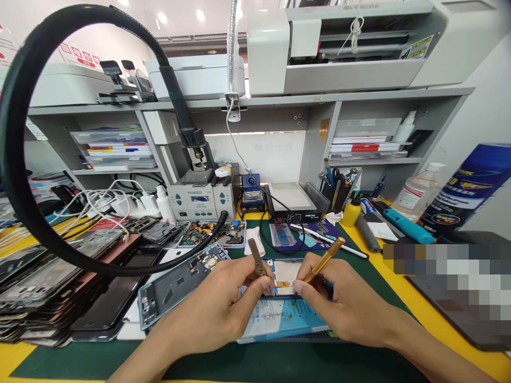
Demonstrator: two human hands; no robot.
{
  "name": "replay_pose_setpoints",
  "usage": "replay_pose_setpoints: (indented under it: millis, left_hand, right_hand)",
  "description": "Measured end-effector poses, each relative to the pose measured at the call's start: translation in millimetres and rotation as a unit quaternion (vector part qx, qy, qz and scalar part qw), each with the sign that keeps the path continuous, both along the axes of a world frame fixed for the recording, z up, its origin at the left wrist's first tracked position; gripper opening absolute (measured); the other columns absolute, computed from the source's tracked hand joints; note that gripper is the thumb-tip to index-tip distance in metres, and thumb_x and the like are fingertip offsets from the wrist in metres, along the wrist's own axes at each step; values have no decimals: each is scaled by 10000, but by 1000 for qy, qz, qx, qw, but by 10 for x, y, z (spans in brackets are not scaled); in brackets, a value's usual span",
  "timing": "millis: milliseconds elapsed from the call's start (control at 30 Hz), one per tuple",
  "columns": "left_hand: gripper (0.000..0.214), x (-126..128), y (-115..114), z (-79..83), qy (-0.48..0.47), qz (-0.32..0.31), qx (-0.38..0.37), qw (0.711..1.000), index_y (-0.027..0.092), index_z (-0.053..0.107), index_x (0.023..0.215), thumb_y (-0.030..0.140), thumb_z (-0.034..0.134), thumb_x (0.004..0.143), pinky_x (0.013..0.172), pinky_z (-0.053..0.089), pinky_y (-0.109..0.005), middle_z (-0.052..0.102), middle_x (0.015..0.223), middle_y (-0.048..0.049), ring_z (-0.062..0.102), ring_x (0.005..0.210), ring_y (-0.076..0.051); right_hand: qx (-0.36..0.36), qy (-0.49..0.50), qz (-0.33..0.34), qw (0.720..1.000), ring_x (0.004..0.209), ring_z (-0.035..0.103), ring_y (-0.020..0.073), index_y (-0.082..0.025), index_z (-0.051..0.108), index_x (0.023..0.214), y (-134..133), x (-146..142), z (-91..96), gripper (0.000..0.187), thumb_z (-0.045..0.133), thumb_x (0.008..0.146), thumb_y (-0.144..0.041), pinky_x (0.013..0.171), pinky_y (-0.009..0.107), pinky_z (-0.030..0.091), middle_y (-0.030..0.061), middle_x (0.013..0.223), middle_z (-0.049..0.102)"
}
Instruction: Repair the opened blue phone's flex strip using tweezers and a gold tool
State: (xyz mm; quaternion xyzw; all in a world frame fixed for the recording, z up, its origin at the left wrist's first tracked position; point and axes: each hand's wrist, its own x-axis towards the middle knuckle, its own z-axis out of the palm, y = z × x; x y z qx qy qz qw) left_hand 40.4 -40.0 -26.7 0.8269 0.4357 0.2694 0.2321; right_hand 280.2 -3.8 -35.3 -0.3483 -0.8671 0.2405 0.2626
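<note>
My left hand [239, 292] is closed on a pair of flat metal tweezers [256, 258] with small holes in the shank. In my right hand [337, 300] is a slim gold pen-shaped tool [325, 260]; its tip is hidden behind my fingers. Both hands meet over an opened phone [285, 267] with a pale inside and a blue edge. An orange flex cable [283, 284] shows between my fingertips, over the phone. Beneath the phone lies a blue and white box [279, 319]. Left of my left hand, a blue phone frame [179, 290] lies tilted.
Stacked phones [99, 298] fill the left side. A thick black hose [11, 159] loops over them from the hot-air station [199, 199]. A hotplate [295, 199], a white stylus-like stick [331, 242], a yellow bottle [351, 213] and a blue spray can [467, 186] stand behind and right.
</note>
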Motion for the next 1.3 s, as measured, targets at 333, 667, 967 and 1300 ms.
replay_pose_setpoints:
  millis: [333, 667, 967, 1300]
  left_hand:
    - [231, 13, 16, 10, -1, -2, 16, 1000, 207, 613, 1063, 296, 401, 1082, 672, 413, -270, 703, 987, -31, 627, 870, -183]
    - [252, -3, -1, 3, 0, 0, 13, 1000, 204, 610, 1073, 303, 379, 1088, 680, 414, -276, 697, 985, -40, 631, 866, -186]
    - [278, 25, 6, 14, 0, -1, 33, 999, 195, 632, 1048, 320, 386, 1082, 691, 469, -266, 681, 882, -43, 629, 820, -189]
    - [268, 30, 17, 5, 4, -12, 19, 1000, 195, 627, 1068, 312, 386, 1089, 689, 427, -277, 687, 942, -45, 617, 827, -185]
  right_hand:
    - [1, -8, 2, 1000, 570, 490, 134, -197, 587, 809, -14, 8, -3, 216, 488, 1000, -206, 538, 261, 376, -11, 724, 555]
    - [-8, -2, -2, 1000, 557, 468, 128, -194, 569, 799, -17, -1, -8, 232, 476, 1009, -227, 526, 262, 372, -22, 704, 513]
    - [-12, -11, 2, 1000, 557, 483, 131, -193, 592, 811, -14, -1, -5, 223, 488, 1006, -221, 520, 262, 380, -13, 715, 536]
    - [-6, -3, 5, 1000, 557, 477, 130, -195, 577, 806, -22, -4, 13, 222, 483, 1005, -224, 525, 261, 384, -23, 703, 517]
